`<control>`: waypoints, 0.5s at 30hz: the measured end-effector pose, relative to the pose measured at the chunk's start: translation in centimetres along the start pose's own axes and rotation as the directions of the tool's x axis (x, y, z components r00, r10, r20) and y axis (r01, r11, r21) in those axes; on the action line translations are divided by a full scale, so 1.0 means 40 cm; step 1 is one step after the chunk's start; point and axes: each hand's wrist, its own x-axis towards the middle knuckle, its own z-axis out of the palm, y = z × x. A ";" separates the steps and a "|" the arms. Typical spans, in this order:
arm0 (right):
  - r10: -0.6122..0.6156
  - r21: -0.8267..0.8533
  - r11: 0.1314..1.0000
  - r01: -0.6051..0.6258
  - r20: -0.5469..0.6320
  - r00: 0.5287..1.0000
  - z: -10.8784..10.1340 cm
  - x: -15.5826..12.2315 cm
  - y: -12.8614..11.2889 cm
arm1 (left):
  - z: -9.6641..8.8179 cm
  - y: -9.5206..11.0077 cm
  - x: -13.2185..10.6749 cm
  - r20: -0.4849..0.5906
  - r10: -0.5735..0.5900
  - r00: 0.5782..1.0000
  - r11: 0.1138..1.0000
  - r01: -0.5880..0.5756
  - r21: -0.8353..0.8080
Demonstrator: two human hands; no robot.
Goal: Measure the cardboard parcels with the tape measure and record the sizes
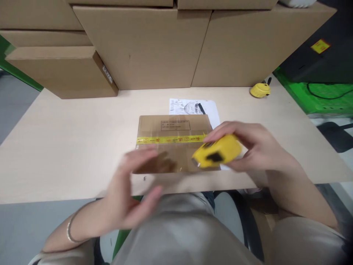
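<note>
A brown cardboard box (165, 157) lies flat near the table's front edge, with printed yellow tape (171, 140) running across its top. Above its right end, my right hand (248, 147) is closed around a yellow tape measure (228, 149) with black patches; a shiny end points down and left. The tape measure is slightly blurred. At the box's front left corner is my left hand (124, 195), smeared by motion, thumb and fingers apart with nothing between them. Its fingertips overlap the box in view; whether they touch it I cannot tell.
Large cardboard boxes (149, 48) line the table's back, with a flatter box (63, 73) leaning at the left. A marked paper sheet (212, 106) with a black pen-like item (202, 108) lies partly under the box. A small yellow object (260, 90) sits at the back right.
</note>
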 end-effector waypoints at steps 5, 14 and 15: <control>0.524 0.422 0.828 -0.370 -0.344 0.780 -0.032 -0.034 0.086 | -0.048 -0.163 0.048 -0.197 -0.486 0.851 0.873 0.481 -0.078; 0.518 0.507 0.790 -0.345 -0.250 0.818 0.011 -0.097 0.060 | -0.016 -0.229 0.065 0.214 -0.411 0.886 0.884 0.445 -0.143; 0.503 0.505 0.800 -0.324 -0.270 0.821 0.005 -0.101 0.039 | -0.030 -0.224 0.066 0.153 -0.347 0.925 0.931 0.359 -0.062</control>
